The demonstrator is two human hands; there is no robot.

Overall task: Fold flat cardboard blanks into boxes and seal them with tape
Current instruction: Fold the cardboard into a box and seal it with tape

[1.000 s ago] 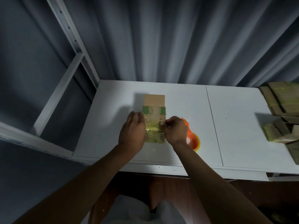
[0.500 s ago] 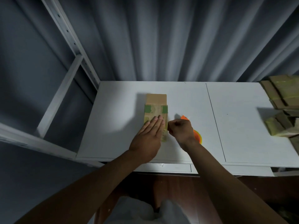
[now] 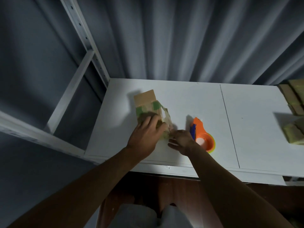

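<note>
White table (image 3: pixel 181 99) spanning mid-frame; finished boxes (image 3: pixel 294 112) lying at the right edge; cardboard blank (image 3: pixel 145 100) lying left of centre, left hand (image 3: pixel 146 134) pressing on it with flat fingers; orange tape dispenser (image 3: pixel 203 135) sitting right of centre, untouched; right hand (image 3: pixel 181 140) pinching a loose tape strip (image 3: pixel 167 116) beside the blank; risk: the slack strip may be wrinkling or sticking askew, or the blank sliding under uneven pressure
</note>
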